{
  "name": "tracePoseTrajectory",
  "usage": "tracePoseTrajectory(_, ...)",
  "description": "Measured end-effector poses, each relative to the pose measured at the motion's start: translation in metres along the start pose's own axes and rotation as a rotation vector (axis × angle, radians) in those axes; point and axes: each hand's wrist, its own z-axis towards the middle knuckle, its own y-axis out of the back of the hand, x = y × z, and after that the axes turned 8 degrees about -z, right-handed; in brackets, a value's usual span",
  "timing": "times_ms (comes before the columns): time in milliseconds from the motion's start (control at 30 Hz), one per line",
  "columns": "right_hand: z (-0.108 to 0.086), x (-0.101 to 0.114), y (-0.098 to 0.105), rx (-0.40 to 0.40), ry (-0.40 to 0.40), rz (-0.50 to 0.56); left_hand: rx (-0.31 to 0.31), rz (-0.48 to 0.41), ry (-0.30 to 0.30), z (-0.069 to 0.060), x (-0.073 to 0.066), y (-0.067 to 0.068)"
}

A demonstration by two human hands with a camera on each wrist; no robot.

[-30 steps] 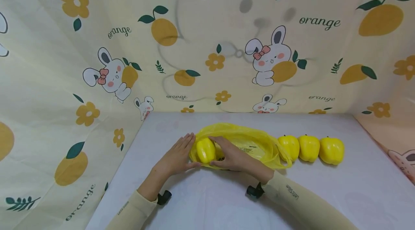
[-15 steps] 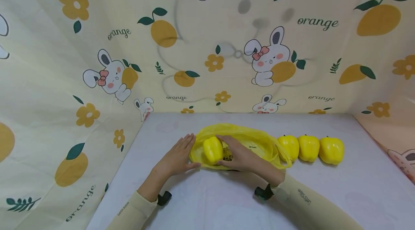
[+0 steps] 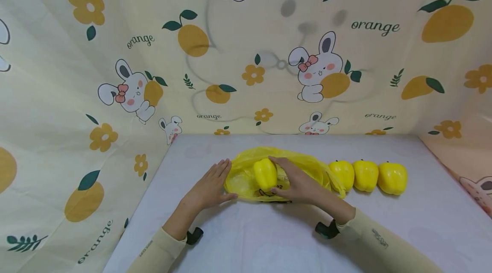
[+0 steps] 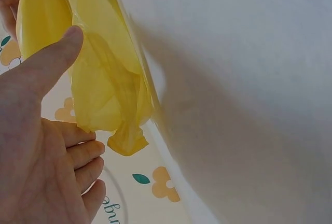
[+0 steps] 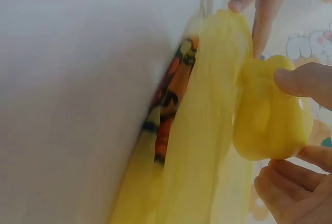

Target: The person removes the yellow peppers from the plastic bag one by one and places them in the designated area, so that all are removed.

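Note:
A yellow bell pepper [image 3: 265, 174] is gripped between the thumb and fingers of my right hand [image 3: 301, 185], over the left half of a yellow plastic bag [image 3: 242, 183]. The bag lies spread on the table, with dark print on it. At the bag's left end rests my left hand [image 3: 209, 185], its fingers extended. In the left wrist view its thumb touches the bag [image 4: 104, 84] and its fingers lie beside the bag's end. The right wrist view shows the thumb across the pepper [image 5: 272, 115] and fingers below it; the bag stands just behind.
Three more yellow bell peppers stand in a row to the right of the bag: a left one [image 3: 343, 175] beside the bag's handle, a middle one [image 3: 365, 175] and a right one [image 3: 392, 178]. A patterned cloth [image 3: 234, 63] surrounds the white table [image 3: 261, 239].
My right hand has moved right with the bell pepper, from the bag's left end toward its middle. My left hand stays at the bag's end.

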Motion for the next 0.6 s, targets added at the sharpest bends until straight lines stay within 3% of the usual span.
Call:
tracePoseTrajectory(333,-0.016,-0.014,0.015,-0.051,-0.017,-0.009,0.009,-0.007,0.004,0.001,-0.001,0.0)
tracePoseTrajectory(600,-0.03,-0.022,0.033,-0.058,-0.082,-0.034,0.014,0.007,0.012,0.002,-0.001,-0.001)
